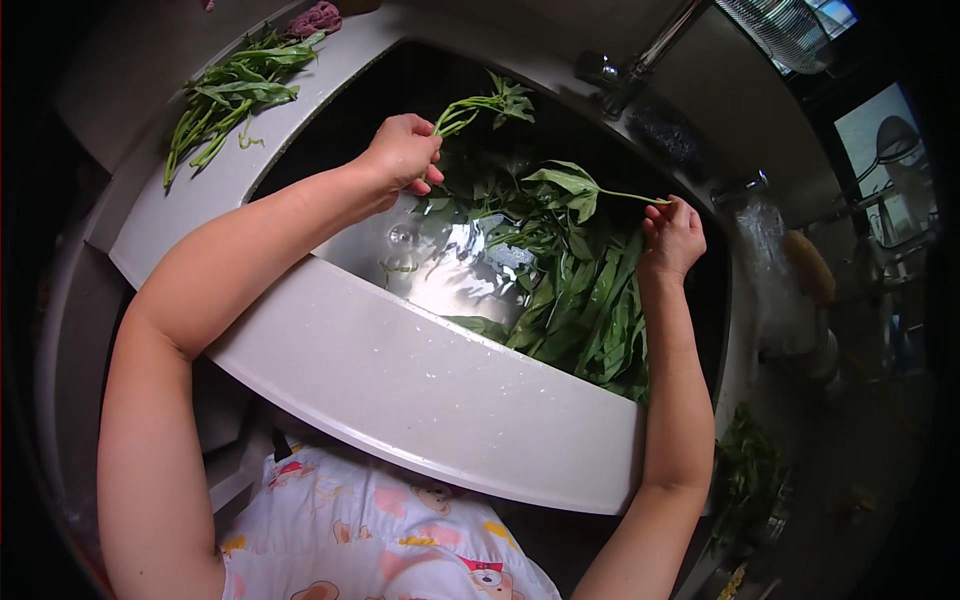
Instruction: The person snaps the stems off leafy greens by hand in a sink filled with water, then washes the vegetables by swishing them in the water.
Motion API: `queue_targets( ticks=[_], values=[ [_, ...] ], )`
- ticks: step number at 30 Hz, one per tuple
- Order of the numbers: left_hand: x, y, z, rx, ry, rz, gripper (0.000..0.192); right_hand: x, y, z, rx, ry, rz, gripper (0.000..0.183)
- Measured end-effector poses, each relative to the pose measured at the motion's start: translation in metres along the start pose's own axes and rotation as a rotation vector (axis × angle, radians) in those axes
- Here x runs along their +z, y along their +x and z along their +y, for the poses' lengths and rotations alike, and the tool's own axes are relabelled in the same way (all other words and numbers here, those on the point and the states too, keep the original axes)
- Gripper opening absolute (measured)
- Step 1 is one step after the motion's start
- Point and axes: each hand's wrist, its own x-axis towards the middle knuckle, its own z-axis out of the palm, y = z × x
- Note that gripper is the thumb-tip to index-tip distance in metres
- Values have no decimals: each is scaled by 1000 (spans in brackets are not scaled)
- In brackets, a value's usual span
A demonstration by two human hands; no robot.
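Observation:
My left hand (409, 154) is closed around a small bunch of leafy green stems (469, 111) over the sink's left part. At the right side of the sink, my right hand (675, 232) pinches the stem end of a single leafy green sprig (574, 184), whose leaves point left. Below both hands, many leafy greens (592, 315) lie in water in the metal sink (420, 277), mostly at the right. A pile of leafy stems (240, 94) rests on the counter left of the sink.
The pale counter edge (420, 382) runs between my body and the sink. A faucet (630, 75) stands behind the basin, with a pink mesh cloth (315, 19) at the upper left. More greens (746, 472) lie at the lower right, and a strainer (896, 139) hangs at the far right.

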Motion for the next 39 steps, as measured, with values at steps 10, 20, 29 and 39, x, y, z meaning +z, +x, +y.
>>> queue_targets(
  ticks=[10, 20, 29, 39],
  values=[
    [8, -14, 5, -82, -325, -533, 13, 30, -51, -11, -779, -615, -593, 28],
    [15, -34, 9, -1, -181, -825, 18, 44, -88, -26, -1291, -769, -823, 28],
    [16, -45, 15, 21, -134, -880, 24, 44, -94, -19, -740, -578, -867, 7],
    [15, -39, 9, -33, -108, -907, 16, 31, -51, -22, 190, 155, -516, 8]
  ],
)
